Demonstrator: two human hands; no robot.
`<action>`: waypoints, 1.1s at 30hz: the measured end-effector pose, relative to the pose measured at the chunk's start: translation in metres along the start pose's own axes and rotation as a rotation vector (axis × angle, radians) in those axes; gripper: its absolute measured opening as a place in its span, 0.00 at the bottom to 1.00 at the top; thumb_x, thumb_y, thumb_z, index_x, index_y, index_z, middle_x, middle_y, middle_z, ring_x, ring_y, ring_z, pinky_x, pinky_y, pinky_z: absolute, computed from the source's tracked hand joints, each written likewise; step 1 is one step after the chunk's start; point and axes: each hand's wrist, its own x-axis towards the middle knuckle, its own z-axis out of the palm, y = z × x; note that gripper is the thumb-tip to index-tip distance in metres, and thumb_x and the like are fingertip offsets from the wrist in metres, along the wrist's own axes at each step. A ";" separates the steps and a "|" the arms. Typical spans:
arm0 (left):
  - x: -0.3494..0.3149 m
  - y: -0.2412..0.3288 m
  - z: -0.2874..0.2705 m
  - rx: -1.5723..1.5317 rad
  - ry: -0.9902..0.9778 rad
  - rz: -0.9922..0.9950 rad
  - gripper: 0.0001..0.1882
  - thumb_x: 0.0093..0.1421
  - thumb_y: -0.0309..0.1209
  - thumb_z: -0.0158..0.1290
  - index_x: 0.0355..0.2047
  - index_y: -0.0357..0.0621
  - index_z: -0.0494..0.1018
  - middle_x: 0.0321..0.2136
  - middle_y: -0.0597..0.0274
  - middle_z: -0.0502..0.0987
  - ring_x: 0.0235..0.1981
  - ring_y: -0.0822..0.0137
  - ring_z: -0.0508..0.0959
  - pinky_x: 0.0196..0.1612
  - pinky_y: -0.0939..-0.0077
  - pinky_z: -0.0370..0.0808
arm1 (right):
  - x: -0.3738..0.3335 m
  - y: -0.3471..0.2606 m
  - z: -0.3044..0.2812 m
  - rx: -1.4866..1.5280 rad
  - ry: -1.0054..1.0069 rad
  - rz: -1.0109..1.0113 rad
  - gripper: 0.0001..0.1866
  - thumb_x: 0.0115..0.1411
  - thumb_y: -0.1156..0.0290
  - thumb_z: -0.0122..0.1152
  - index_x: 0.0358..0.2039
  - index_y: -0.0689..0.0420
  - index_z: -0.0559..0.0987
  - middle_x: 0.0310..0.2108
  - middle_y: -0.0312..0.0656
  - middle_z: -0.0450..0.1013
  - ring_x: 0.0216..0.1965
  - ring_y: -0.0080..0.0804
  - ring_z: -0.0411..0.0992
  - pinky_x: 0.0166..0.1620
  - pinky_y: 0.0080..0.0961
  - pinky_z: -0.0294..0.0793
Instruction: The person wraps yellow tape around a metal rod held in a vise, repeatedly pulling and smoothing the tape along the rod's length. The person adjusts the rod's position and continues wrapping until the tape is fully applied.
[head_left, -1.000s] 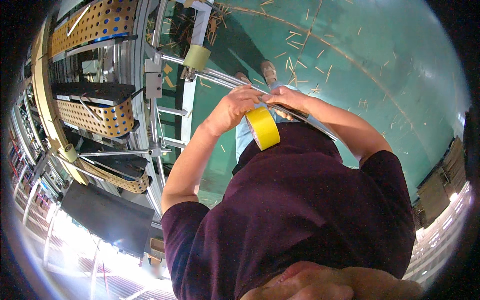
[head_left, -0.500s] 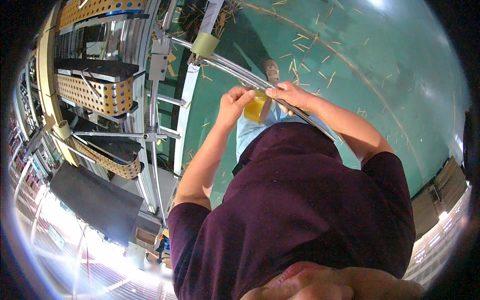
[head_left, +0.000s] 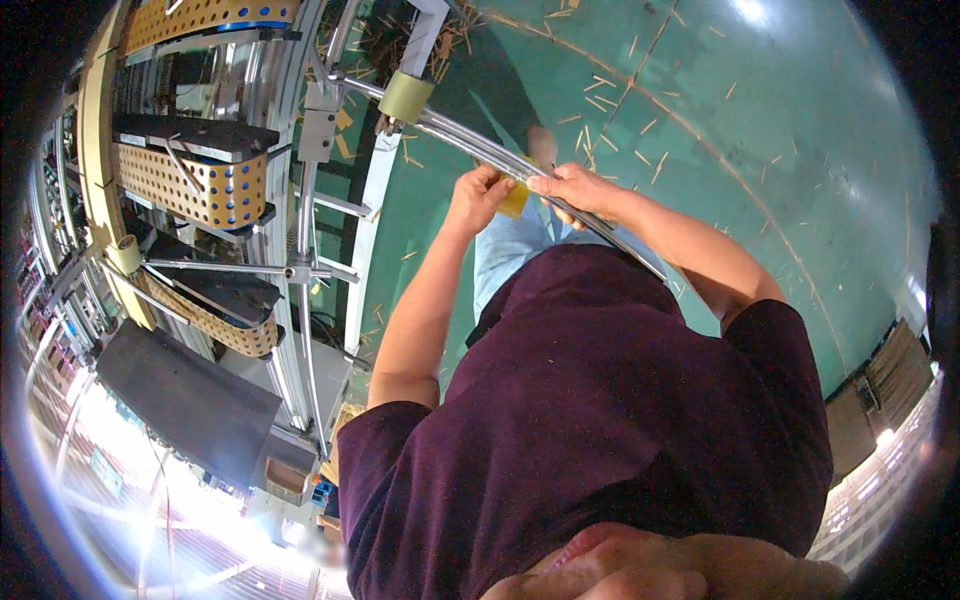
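Two slim metal rods (head_left: 455,134) run slantwise from the frame at the left to below my right forearm. My right hand (head_left: 575,190) is closed around them near their middle, thumb on top. Just left of it, my left hand (head_left: 474,203) pinches a roll of yellow tape (head_left: 515,201) against the underside of the rods. Only part of the roll shows between my hands; the rods and fingers hide the rest. Farther up the rods sits a pale green roll (head_left: 406,97), near a clamp block (head_left: 318,122) on the frame.
Machine belts with rows of holes (head_left: 190,180) line the left, beside a wooden beam (head_left: 97,150) and a dark curved panel (head_left: 185,395). A white frame bar (head_left: 374,200) stands between the machine and me. Thin wooden sticks (head_left: 600,98) lie scattered on the green floor.
My left hand has turned and the yellow tape roll has moved up toward the rods, so less of it shows. My right hand stays in place on the rods.
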 end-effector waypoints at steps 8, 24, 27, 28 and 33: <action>0.003 0.000 0.012 -0.139 0.090 0.190 0.25 0.51 0.25 0.54 0.52 0.43 0.64 0.33 0.59 0.75 0.35 0.70 0.75 0.40 0.74 0.72 | 0.005 0.007 -0.003 0.116 -0.113 0.069 0.29 0.51 0.39 0.52 0.27 0.58 0.69 0.08 0.34 0.61 0.06 0.22 0.58 0.10 0.20 0.59; 0.012 0.166 -0.032 0.695 0.050 0.103 0.20 0.49 0.45 0.54 0.23 0.36 0.76 0.21 0.53 0.77 0.27 0.54 0.78 0.33 0.62 0.73 | 0.011 0.017 0.006 0.181 -0.088 0.024 0.24 0.54 0.43 0.52 0.22 0.54 0.71 0.08 0.36 0.62 0.07 0.24 0.60 0.11 0.22 0.59; 0.069 0.161 -0.004 1.525 -0.192 0.031 0.24 0.42 0.50 0.57 0.27 0.39 0.77 0.28 0.50 0.77 0.31 0.55 0.77 0.35 0.62 0.71 | 0.010 0.016 0.006 0.135 -0.078 -0.021 0.26 0.54 0.42 0.51 0.17 0.55 0.68 0.08 0.36 0.63 0.07 0.24 0.62 0.10 0.22 0.59; 0.081 0.154 0.002 1.432 -0.340 -0.103 0.26 0.40 0.52 0.58 0.28 0.39 0.77 0.29 0.50 0.77 0.32 0.55 0.77 0.35 0.63 0.71 | 0.009 0.016 0.006 0.129 -0.088 -0.043 0.27 0.54 0.42 0.51 0.16 0.55 0.68 0.08 0.37 0.63 0.07 0.25 0.62 0.10 0.22 0.60; 0.108 0.092 0.011 1.024 -0.762 -0.301 0.34 0.32 0.57 0.61 0.30 0.40 0.77 0.32 0.49 0.77 0.35 0.55 0.77 0.38 0.67 0.71 | 0.014 0.027 0.006 0.118 -0.105 -0.058 0.26 0.54 0.43 0.52 0.21 0.56 0.70 0.07 0.36 0.62 0.06 0.24 0.62 0.09 0.22 0.60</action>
